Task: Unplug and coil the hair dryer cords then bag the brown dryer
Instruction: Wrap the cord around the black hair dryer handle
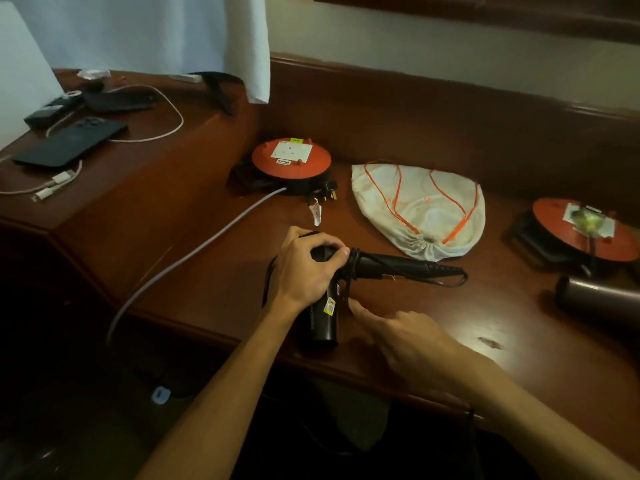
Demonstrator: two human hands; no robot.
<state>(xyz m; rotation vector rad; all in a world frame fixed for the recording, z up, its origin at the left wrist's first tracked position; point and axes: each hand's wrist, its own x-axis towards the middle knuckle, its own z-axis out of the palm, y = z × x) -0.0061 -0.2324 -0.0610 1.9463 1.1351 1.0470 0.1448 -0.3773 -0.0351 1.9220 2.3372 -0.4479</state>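
Left hand (306,268) grips the matte black hair dryer (363,271), cord (353,268) coiled round its handle. Right hand (398,336), fingers loose, touches the cord.

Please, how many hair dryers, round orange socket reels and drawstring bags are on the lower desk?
Hair dryers: 2, the black dryer gripped by the left hand, and the brown dryer
Round orange socket reels: 2
White drawstring bag with orange cord: 1
Total: 5
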